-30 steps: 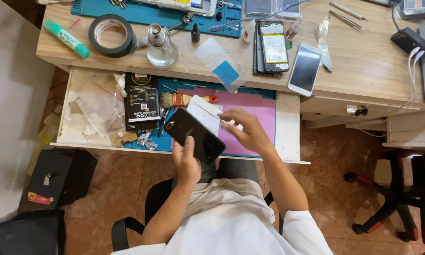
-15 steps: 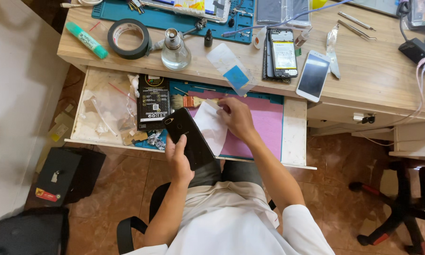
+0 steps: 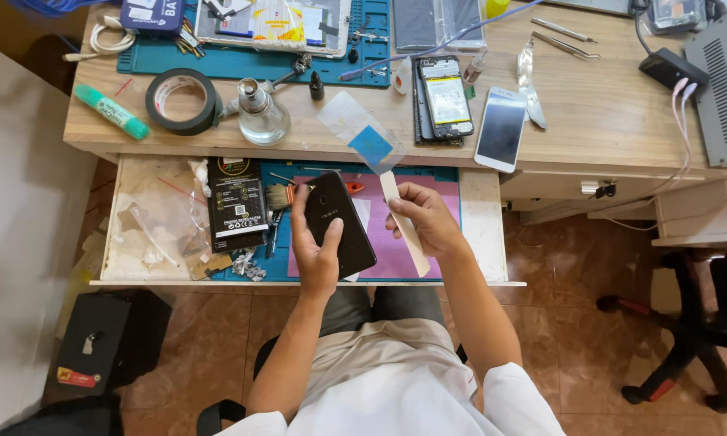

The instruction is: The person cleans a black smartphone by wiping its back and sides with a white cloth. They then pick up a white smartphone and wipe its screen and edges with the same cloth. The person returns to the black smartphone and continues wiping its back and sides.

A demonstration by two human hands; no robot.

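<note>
Now right hand [image 3: 426, 218] lifted white strip [image 3: 405, 223] off black phone [image 3: 339, 224].

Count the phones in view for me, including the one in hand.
3, possibly more in the stack: a black phone in the left hand, an opened phone on the desk, a white phone beside it.

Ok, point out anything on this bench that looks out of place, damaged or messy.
The clear film sheet with a blue tab hangs over the desk's front edge. One dark phone lies opened, its insides showing. Torn wrappers and scraps litter the open drawer's left side. The left hand holds a black phone; the right hand holds a pale strip.
</note>
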